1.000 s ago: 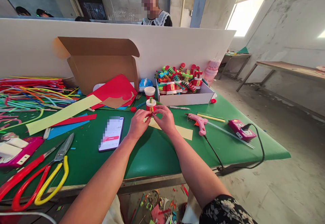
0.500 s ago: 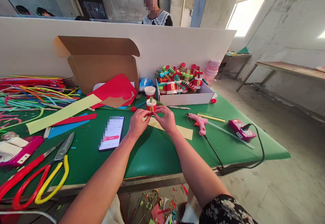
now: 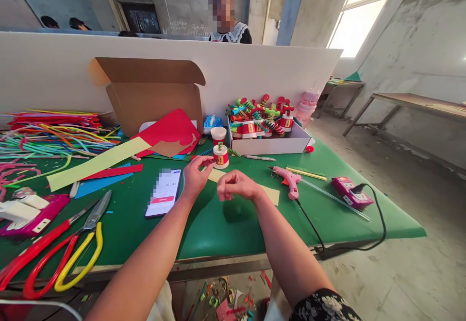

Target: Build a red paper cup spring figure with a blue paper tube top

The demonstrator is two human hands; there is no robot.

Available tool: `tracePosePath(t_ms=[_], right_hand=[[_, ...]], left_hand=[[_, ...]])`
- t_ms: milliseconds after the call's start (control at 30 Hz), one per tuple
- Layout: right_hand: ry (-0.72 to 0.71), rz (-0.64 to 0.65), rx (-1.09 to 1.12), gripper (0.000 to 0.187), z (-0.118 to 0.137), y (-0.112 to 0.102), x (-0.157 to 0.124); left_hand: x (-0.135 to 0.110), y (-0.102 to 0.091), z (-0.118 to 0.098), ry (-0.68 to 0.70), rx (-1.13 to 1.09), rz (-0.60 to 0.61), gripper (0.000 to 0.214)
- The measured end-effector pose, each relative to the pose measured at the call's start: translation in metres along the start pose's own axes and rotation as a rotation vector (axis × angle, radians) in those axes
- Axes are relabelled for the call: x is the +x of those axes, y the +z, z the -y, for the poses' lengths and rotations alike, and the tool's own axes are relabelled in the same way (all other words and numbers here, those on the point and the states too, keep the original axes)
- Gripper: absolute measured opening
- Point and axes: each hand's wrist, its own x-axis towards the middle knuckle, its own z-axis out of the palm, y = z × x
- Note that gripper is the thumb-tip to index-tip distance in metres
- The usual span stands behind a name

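A small red and white cup craft (image 3: 220,156) with a green spiral on top stands on the green table (image 3: 218,224). My left hand (image 3: 195,177) is beside it, fingers pinched on a small red piece at the cup's left side. Closer to me, my right hand (image 3: 236,186) hovers above a yellow paper strip (image 3: 269,194), its fingers curled loosely together; I cannot make out anything in them.
A phone (image 3: 163,192) lies left of my hands. A pink glue gun (image 3: 287,179) with a cord and a pink power strip (image 3: 351,192) lie on the right. Behind are a white box of finished crafts (image 3: 269,139), a cardboard box (image 3: 153,95), pipe cleaners (image 3: 51,134) and scissors (image 3: 61,255). Behind the white partition stands a person (image 3: 230,25).
My right hand has drawn back from the cup craft toward me and curled. My left hand stays at the cup. The view has shifted slightly.
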Motion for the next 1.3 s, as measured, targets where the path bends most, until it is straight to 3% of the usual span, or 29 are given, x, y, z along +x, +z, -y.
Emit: tracePosePath(t_ms=[67, 200, 300, 433, 667, 1300], right_hand=[[-0.031, -0.078, -0.057, 0.033, -0.003, 0.001, 0.003], [-0.206, -0.603, -0.260, 0.024, -0.016, 0.000, 0.013], [-0.243, -0.748, -0.539, 0.011, -0.022, -0.001, 0.016], [-0.260, -0.763, -0.746, 0.013, -0.020, 0.000, 0.014], [-0.219, -0.750, -0.835, 0.013, -0.021, 0.000, 0.012], [-0.196, -0.759, -0.767, 0.010, -0.025, 0.000, 0.016]], left_hand=[[0.000, -0.001, -0.001, 0.048, 0.029, 0.008, 0.013], [-0.001, -0.001, -0.003, 0.185, 0.074, 0.036, 0.012], [-0.002, 0.000, -0.004, 0.244, 0.111, 0.061, 0.011], [-0.003, 0.001, -0.004, 0.289, 0.102, 0.099, 0.013], [-0.004, 0.001, -0.003, 0.346, 0.096, 0.121, 0.016], [-0.005, 0.003, -0.002, 0.379, 0.196, 0.115, 0.016]])
